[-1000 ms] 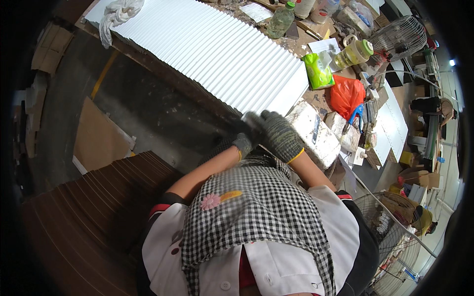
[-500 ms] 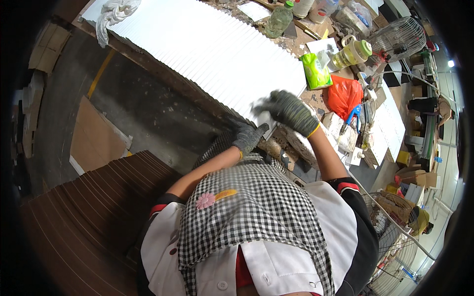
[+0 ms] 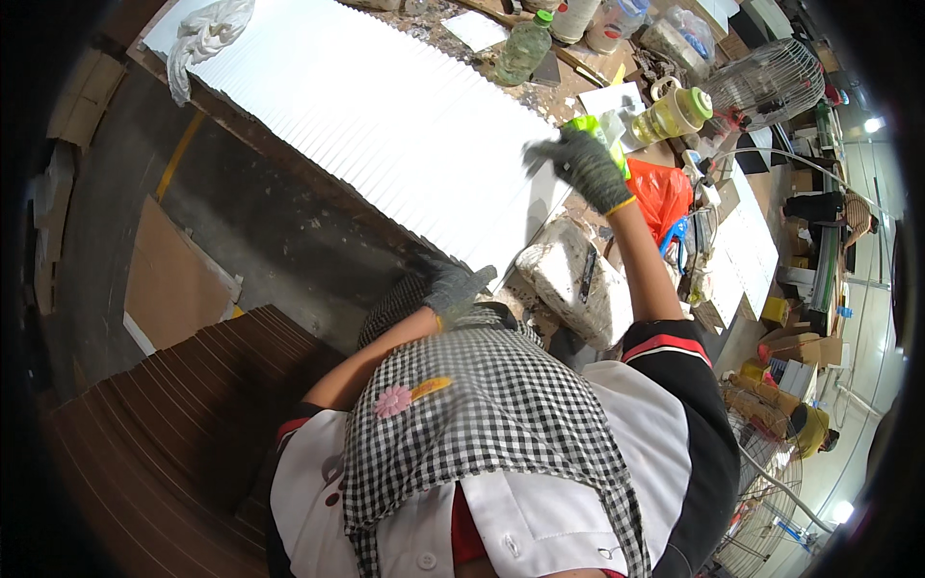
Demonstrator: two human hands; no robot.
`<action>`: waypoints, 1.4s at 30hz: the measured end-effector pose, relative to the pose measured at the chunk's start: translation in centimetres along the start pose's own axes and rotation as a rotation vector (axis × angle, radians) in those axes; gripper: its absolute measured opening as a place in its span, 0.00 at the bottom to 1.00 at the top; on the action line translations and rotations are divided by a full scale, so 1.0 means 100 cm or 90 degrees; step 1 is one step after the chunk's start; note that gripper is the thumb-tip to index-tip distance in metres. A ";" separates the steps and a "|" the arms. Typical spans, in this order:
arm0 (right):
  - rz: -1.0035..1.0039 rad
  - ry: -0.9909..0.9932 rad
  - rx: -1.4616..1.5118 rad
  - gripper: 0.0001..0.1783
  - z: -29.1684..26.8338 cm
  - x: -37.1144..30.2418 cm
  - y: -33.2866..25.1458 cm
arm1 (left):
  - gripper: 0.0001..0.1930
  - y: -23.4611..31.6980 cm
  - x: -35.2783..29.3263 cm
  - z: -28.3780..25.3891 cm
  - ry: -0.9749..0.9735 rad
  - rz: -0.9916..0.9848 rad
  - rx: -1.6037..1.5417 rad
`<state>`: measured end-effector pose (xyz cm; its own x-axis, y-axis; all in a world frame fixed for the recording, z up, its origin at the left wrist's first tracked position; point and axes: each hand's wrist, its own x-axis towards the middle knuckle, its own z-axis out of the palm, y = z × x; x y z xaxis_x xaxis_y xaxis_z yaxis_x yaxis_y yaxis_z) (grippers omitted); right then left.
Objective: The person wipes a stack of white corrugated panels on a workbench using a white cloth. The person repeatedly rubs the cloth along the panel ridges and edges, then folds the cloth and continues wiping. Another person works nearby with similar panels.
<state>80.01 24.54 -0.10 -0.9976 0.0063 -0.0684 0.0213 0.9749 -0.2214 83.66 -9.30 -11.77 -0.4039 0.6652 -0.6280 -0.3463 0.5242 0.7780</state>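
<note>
Long white strips [image 3: 376,125] lie side by side in a wide sheet along the workbench. My right hand [image 3: 585,171], in a dark grey knitted glove with a yellow cuff, is over the far right end of the strips, fingers reaching left. Its fingertips are smeared by motion, and I see nothing held in it. My left hand [image 3: 453,289], gloved the same way, rests at the near corner of the strips by my checked apron [image 3: 482,385]. Its thumb points out to the right, and its other fingers are partly hidden.
Right of the strips are a stained white block [image 3: 578,279], a red plastic bag [image 3: 660,197], a green tissue pack [image 3: 588,125] partly behind my hand, and a yellow-green bottle [image 3: 674,116]. A white cloth [image 3: 207,39] lies far left. Brown boards [image 3: 173,433] are stacked at lower left.
My right hand has moved away from me and slightly right, from the near corner to the strips' far right end. My left hand has shifted a little left and nearer; the stained block is more exposed.
</note>
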 end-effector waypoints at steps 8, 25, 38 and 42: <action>-0.425 -0.037 0.062 0.31 0.036 -0.070 -0.074 | 0.38 0.024 -0.007 -0.001 0.055 -0.015 0.119; -0.221 -0.057 0.017 0.32 0.014 -0.029 0.002 | 0.36 0.012 -0.002 0.000 0.034 0.060 0.244; -0.199 0.009 0.070 0.36 0.018 -0.017 0.024 | 0.28 -0.029 0.029 0.004 -0.015 -0.089 0.369; 0.002 0.044 0.124 0.31 0.001 0.006 0.061 | 0.36 -0.030 0.020 -0.005 -0.066 0.111 0.374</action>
<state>79.50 30.51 -1.59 -0.9995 0.0304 -0.0038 0.0293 0.9137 -0.4054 83.43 -9.80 -15.39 -0.3176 0.8003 -0.5085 0.2532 0.5884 0.7679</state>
